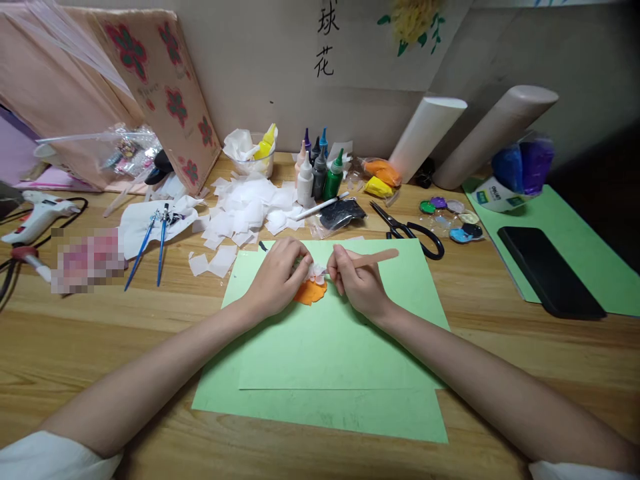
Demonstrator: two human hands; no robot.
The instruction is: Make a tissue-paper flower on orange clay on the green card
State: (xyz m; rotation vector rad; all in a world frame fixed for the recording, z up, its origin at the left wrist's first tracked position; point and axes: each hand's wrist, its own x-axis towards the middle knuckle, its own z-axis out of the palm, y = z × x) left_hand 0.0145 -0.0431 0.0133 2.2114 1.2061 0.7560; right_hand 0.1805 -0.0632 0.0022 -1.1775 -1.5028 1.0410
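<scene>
On green paper sheets lies a flat orange clay piece with an uneven edge. White crumpled bits of tissue paper sit along its far side. My left hand rests at the left of these, fingers curled down and pinched by the white bits; what lies between the fingertips is hidden. My right hand is closed around a flat wooden stick, whose rounded end points right. A small tip shows from the right fingers toward the white bits.
White paper squares are heaped behind the sheets, near paint bottles. Black scissors and a phone lie to the right. Paintbrushes and a glue gun lie left. Two tall rolls lean at the wall.
</scene>
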